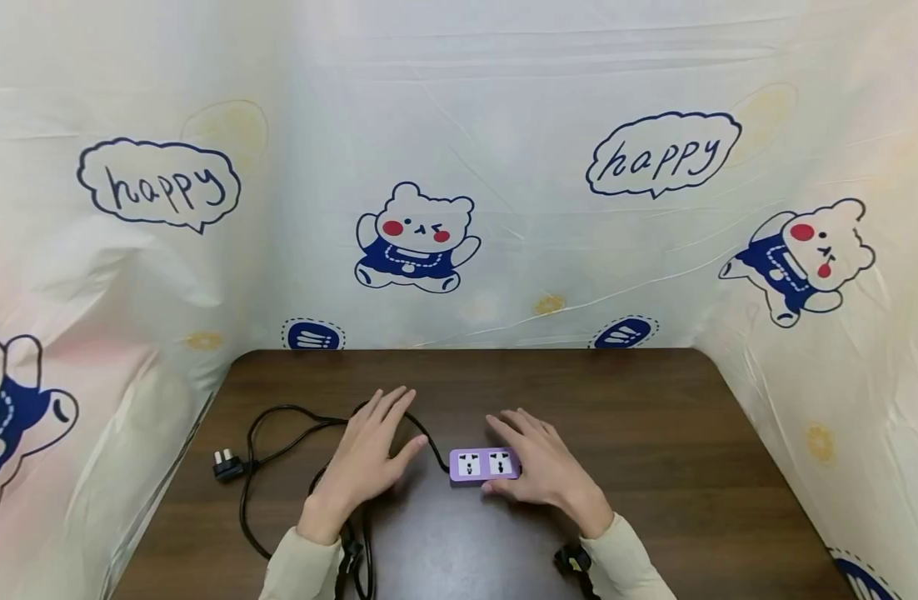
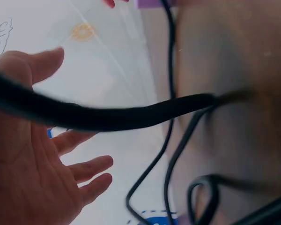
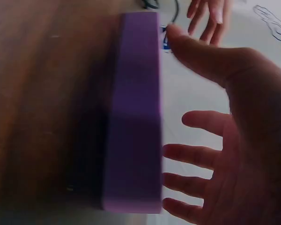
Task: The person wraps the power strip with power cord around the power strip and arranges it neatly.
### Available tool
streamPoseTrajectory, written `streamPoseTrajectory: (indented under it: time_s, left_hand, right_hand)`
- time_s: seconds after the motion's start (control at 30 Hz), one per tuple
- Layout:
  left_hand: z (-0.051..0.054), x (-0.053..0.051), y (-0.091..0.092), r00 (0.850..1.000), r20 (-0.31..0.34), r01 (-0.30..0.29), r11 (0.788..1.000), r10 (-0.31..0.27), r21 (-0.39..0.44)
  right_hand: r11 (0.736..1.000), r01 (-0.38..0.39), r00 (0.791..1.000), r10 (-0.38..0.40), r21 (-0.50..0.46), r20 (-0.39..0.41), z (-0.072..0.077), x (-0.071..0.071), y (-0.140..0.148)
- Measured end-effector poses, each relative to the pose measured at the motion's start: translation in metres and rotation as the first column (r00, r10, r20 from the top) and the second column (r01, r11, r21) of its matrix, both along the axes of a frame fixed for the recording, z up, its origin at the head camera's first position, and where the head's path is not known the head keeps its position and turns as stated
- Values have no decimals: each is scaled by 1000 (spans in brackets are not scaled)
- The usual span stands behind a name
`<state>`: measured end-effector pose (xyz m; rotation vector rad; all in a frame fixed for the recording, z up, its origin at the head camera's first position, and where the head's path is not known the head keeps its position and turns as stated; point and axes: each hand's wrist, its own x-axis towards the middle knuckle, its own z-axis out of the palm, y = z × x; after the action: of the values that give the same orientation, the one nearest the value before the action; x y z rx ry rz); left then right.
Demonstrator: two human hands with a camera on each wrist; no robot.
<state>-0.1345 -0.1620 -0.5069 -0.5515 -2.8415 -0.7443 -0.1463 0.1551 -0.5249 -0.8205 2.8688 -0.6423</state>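
A purple power strip point(image 1: 485, 467) with two white sockets lies near the middle of the brown table. My right hand point(image 1: 546, 465) is at its right end, fingers spread and thumb by the near edge; whether skin touches the strip, I cannot tell. In the right wrist view the strip's long purple side point(image 3: 136, 112) stands beside the extended fingers. My left hand point(image 1: 371, 454) hovers over the black power cord point(image 1: 294, 407), fingers straight and nothing gripped. A length of cord point(image 2: 122, 120) crosses in front of the left palm in the left wrist view.
The cord's black plug point(image 1: 227, 467) lies at the table's left, prongs up. Loops of cord spread on the left side and run under my left forearm. A dark wrist device point(image 1: 572, 559) sits by the right sleeve. A printed curtain point(image 1: 534, 250) hangs behind the table point(image 1: 654, 417).
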Motion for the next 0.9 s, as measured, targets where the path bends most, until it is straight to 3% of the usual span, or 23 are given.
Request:
streamPoseTrajectory:
  time_s: [0.17,0.37,0.53,0.7,0.9]
  left_hand:
    - [-10,3,3,999,34,21,1000,-22,19]
    - [-14,3,7,996,70,56,998,-56,-5]
    - [-15,1,14,991,95,102,992,-95,-69]
    - [-18,1,20,983,121,150,982,-136,-117]
    - [-17,-5,22,979,85,198,970,-187,-140]
  right_hand:
    - [1000,-22,1000,21,14,19,-13,0,-2]
    - [999,-50,998,50,3,37,-23,-2,-1]
    - [998,-54,998,55,7,-25,-27,-1,-1]
    - [998,-44,993,48,34,-111,-26,2,0]
    - [998,-64,988,66,23,-142,-13,4,5]
